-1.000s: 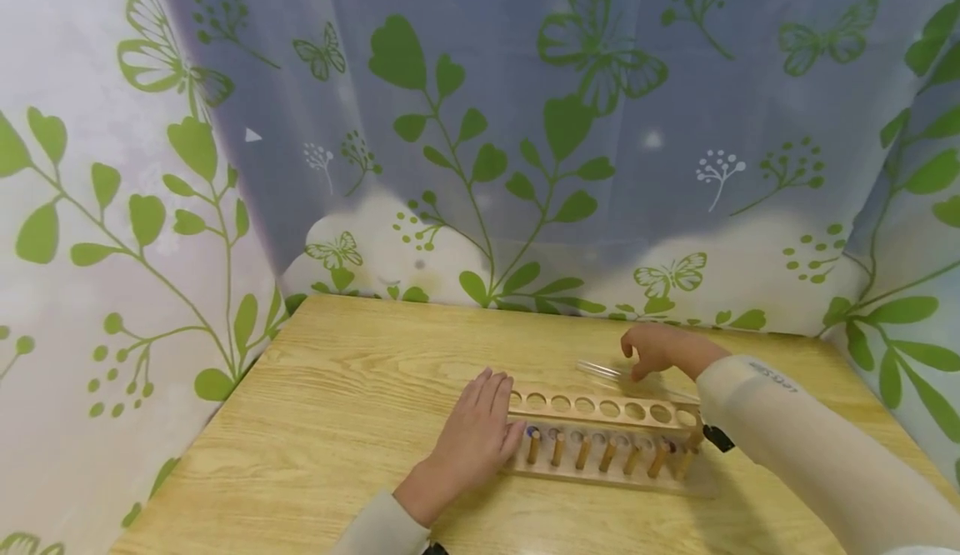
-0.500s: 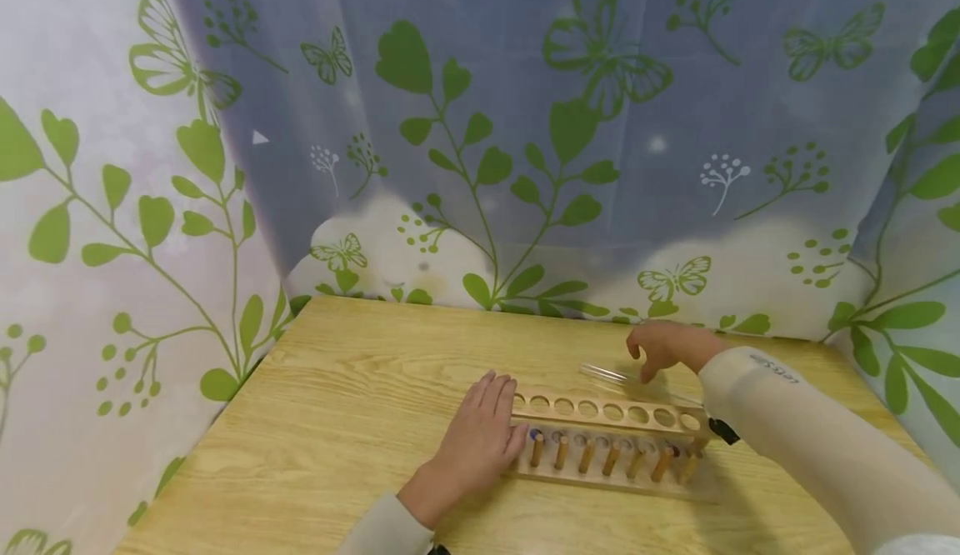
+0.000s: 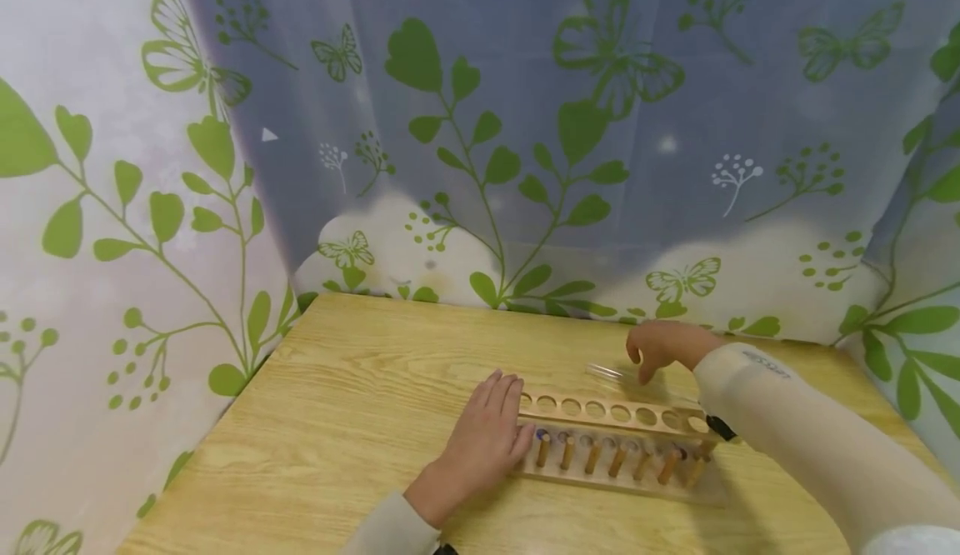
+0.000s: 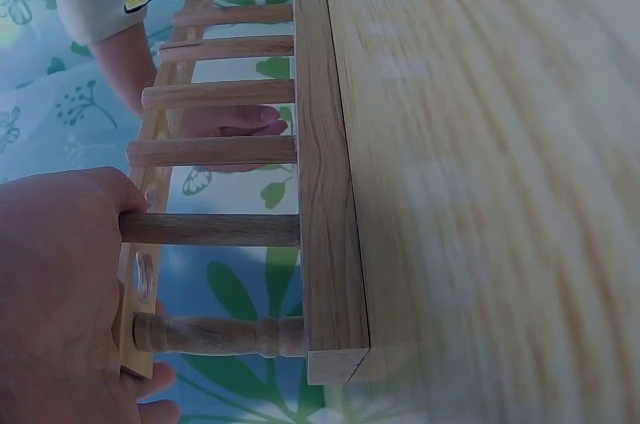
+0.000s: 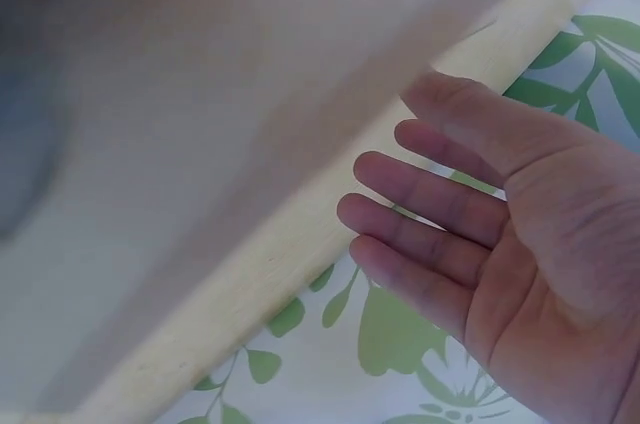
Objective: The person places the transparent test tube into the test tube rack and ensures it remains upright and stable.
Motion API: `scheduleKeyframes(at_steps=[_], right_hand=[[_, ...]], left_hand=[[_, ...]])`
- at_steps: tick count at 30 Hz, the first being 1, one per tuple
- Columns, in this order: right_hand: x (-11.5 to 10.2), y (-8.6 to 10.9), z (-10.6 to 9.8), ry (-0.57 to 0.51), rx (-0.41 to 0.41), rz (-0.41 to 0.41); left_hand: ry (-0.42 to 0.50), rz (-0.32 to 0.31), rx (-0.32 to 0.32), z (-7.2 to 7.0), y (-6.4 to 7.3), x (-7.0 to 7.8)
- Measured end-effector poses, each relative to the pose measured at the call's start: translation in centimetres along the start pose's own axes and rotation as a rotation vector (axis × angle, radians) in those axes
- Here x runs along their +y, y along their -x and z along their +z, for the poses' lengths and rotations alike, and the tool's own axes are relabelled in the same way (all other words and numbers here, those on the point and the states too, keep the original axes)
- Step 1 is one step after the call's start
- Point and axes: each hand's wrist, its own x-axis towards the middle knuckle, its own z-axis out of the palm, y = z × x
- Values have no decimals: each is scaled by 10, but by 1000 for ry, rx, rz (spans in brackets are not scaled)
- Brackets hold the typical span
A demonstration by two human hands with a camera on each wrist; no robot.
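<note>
A wooden test tube rack (image 3: 611, 409) with a row of round holes and upright pegs stands on the table. My left hand (image 3: 487, 426) holds its left end, the thumb in front of the top board. In the left wrist view, the thumb and fingertips lie about the end of that board (image 4: 140, 284). Behind the rack, clear glass test tubes (image 3: 603, 372) lie on the table, partly hidden by my right hand (image 3: 660, 348). That hand hovers near them with its fingers loosely bent; in the right wrist view the palm (image 5: 560, 254) faces the camera, holding nothing.
The light wood table (image 3: 360, 372) ends at a patterned curtain (image 3: 570, 163) with green leaves and butterflies. My right forearm sleeve (image 3: 795, 430) passes beside the rack's right end. A small blue spot (image 3: 542, 435) shows at the rack's left.
The head view has shifted slightly, so the rack and table appear a little further right. Both hands keep nearly the same places by the rack and the tubes.
</note>
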Motion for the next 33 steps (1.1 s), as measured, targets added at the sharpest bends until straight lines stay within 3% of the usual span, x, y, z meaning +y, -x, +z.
scheduleKeyframes(at_steps=[11, 18, 33], right_hand=[[-9, -6, -1, 23, -50, 46], [-15, -6, 3, 51, -78, 108], [-19, -9, 6, 35, -88, 136]], left_hand=[[-21, 9, 33, -1, -2, 0], [-4, 14, 19, -1, -1, 2], [10, 6, 11, 1, 0, 0]])
